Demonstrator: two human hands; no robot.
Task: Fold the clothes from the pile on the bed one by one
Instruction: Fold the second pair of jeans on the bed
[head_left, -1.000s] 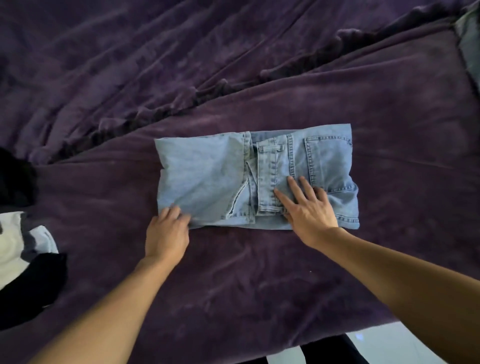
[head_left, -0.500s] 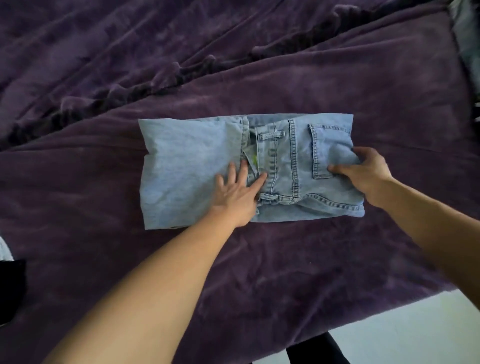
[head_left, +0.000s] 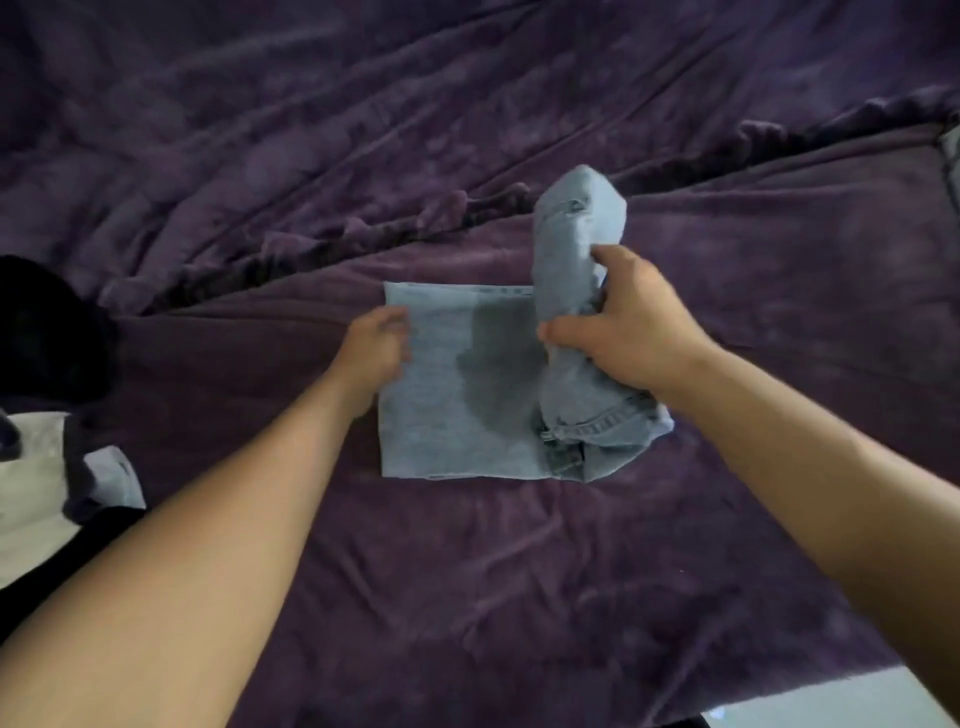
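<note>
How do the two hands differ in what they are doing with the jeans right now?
The right hand is closed around the waistband end of the jeans, lifting it upright off the purple blanket; the left hand stays low at the flat end's left edge. The right hand bunches the denim into a thick roll; the fabric by the left hand lies smooth. Whether the left hand grips or only presses is unclear. Both touch the same jeans.

A home bedroom: a bed under a rumpled purple plush blanket (head_left: 519, 571), with a clothes pile (head_left: 47, 467) at its edge.
</note>
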